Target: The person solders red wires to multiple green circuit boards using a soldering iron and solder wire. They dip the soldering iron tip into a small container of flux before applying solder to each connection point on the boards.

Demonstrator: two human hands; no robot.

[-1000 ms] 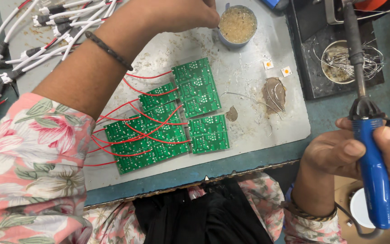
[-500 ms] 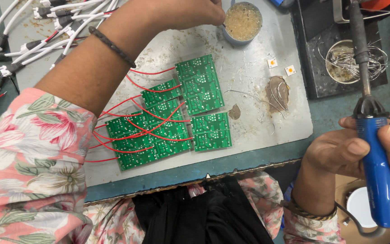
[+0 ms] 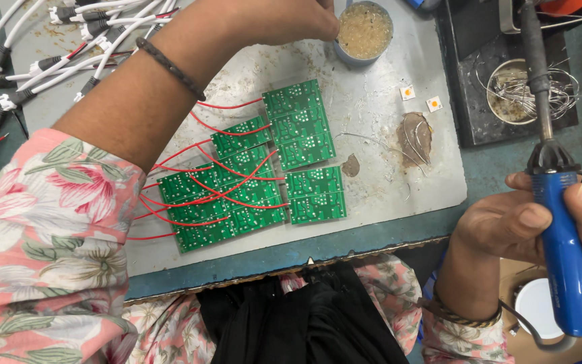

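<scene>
Fingers of the right hand (image 3: 540,226) wrap the blue soldering iron (image 3: 560,256), tip parked clear of the green boards (image 3: 264,168); left hand (image 3: 284,20) reaches the flux tin (image 3: 364,30) at the mat's far edge, its grip hidden.

A glossy blue plastic handle and dull metal shaft mark the soldering iron (image 3: 552,195) at right. Matt green circuit boards (image 3: 257,165) with smooth red-sheathed wires (image 3: 203,195) lie on a scuffed, stained grey metal sheet (image 3: 385,168). At top, a metal tin (image 3: 364,30) holds grainy amber flux.
</scene>
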